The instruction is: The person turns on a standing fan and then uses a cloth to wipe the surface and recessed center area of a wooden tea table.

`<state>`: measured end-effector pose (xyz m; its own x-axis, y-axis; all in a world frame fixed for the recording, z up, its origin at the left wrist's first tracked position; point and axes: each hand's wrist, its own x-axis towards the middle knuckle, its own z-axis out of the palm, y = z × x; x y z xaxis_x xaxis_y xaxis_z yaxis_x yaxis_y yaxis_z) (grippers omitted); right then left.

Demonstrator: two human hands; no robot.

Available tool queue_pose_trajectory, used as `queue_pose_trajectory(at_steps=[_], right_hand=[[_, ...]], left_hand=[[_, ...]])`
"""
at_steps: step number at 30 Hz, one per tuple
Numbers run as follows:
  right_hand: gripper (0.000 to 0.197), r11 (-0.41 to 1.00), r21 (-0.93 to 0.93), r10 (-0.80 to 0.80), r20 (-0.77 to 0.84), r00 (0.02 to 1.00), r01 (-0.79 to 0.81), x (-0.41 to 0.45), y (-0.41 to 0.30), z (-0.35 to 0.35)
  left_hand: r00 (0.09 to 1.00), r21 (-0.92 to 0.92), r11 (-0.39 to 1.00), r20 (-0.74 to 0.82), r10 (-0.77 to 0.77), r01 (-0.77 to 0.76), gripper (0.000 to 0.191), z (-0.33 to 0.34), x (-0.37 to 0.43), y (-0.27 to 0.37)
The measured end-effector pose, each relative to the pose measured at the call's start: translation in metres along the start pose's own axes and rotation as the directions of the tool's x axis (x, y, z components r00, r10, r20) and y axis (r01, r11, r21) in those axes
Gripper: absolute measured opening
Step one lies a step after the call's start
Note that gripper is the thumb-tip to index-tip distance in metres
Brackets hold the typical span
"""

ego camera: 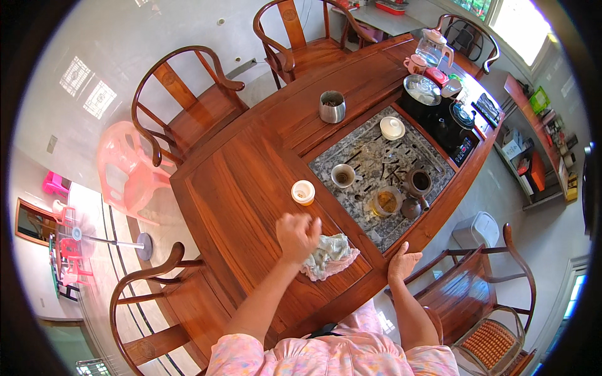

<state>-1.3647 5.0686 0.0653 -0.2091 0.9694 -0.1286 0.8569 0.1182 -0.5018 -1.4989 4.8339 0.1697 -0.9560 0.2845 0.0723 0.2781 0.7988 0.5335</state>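
Note:
My left hand [297, 238] is over the wooden tea table, fingers partly curled; whether anything is inside them is hidden. Just beside it lies a crumpled cloth [329, 257], pale green and pink. A small white cup [303, 191] with an amber lower part stands beyond that hand. My right hand [403, 264] rests at the table's near right edge, thumb spread and holding nothing. On the inset stone tea tray [324, 162] are a white cup [343, 176] with dark contents, a glass pitcher [387, 201] of amber tea, an uncovered brown teapot [417, 182] and a dark round lid [411, 208].
A lidded white gaiwan [392, 128] sits at the tray's far side. Near it stands a metal canister [332, 107]. Pots occupy the black cooktop [437, 120], with a glass jug [432, 48] behind. Wooden armchairs [188, 103] and a pink plastic chair [134, 171] surround the table.

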Motion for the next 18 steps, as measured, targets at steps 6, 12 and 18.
queue_pose_trajectory(at_steps=[6, 12, 18], right_hand=[[0.071, 1.0, 0.011, -0.005, 0.008, 1.0, 0.005, -0.001, -0.004, -0.002], [0.076, 0.999, 0.006, -0.038, 0.004, 0.999, 0.038, -0.002, -0.003, 0.0], [0.079, 1.0, -0.005, -0.011, 0.029, 1.0, 0.011, 0.002, 0.002, 0.001]], left_hand=[[0.987, 0.212, 0.977, -0.148, 0.065, -0.032, 0.056, -0.004, 0.06, 0.007], [0.965, 0.152, 0.984, -0.233, 0.122, -0.088, 0.051, 0.027, 0.06, -0.037], [0.906, 0.173, 0.959, -0.4, -0.139, 0.223, 0.047, -0.03, 0.041, -0.097]])
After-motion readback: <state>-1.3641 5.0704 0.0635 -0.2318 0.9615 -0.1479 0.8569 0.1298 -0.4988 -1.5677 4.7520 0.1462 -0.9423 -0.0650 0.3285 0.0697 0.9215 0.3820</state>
